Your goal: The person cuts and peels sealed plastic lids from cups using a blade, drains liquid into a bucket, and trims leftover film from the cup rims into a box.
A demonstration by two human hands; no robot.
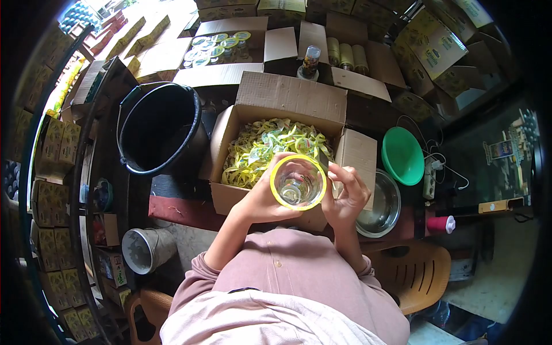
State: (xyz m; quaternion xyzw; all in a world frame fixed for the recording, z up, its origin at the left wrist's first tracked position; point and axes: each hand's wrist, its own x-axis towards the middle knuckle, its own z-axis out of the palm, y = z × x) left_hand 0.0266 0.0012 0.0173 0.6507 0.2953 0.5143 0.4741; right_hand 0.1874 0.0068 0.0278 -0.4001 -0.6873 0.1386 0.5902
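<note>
A clear cup (pixel 298 183) with a yellow rim is held up in front of my body, its round end facing the camera. My left hand (pixel 264 192) wraps round its left side. At its right side is my right hand (pixel 347 195), fingers bent and pinched near a thin dark flat piece (pixel 323 159) by the rim; whether it grips that piece is hard to tell. Behind the cup, an open cardboard box (pixel 291 95) holds a heap of yellow and green strips (pixel 276 141).
A black bucket (pixel 161 129) stands left of the box, a grey bucket (pixel 148 250) lower left. On the right are a green basin (pixel 402 156), a metal bowl (pixel 385 207), cables and a pink spool (pixel 440 225). Behind are a box of lidded cups (pixel 221 49) and a jar (pixel 310 60).
</note>
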